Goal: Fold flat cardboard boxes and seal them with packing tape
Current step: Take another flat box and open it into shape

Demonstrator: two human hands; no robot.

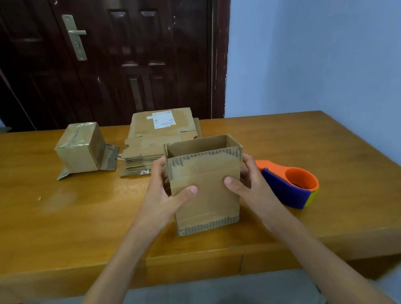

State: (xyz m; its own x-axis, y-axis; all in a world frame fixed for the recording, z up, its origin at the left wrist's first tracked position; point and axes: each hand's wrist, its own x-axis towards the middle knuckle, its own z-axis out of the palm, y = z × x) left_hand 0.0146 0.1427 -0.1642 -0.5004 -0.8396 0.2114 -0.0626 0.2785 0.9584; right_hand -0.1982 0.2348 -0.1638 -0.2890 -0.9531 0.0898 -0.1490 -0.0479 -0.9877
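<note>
Cardboard box (205, 189) gripped by left hand (164, 196) and right hand (247, 184) above the bench (51, 220) | flaps unsealed | risk: squeezing may collapse the walls, tape dispenser (290, 182) unused

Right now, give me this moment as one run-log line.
stage: box opened up | left hand + right hand: holding open box | tape dispenser: untouched on table | sealed: no tape visible

White "N" on flat cardboard stack (143, 164)
</note>
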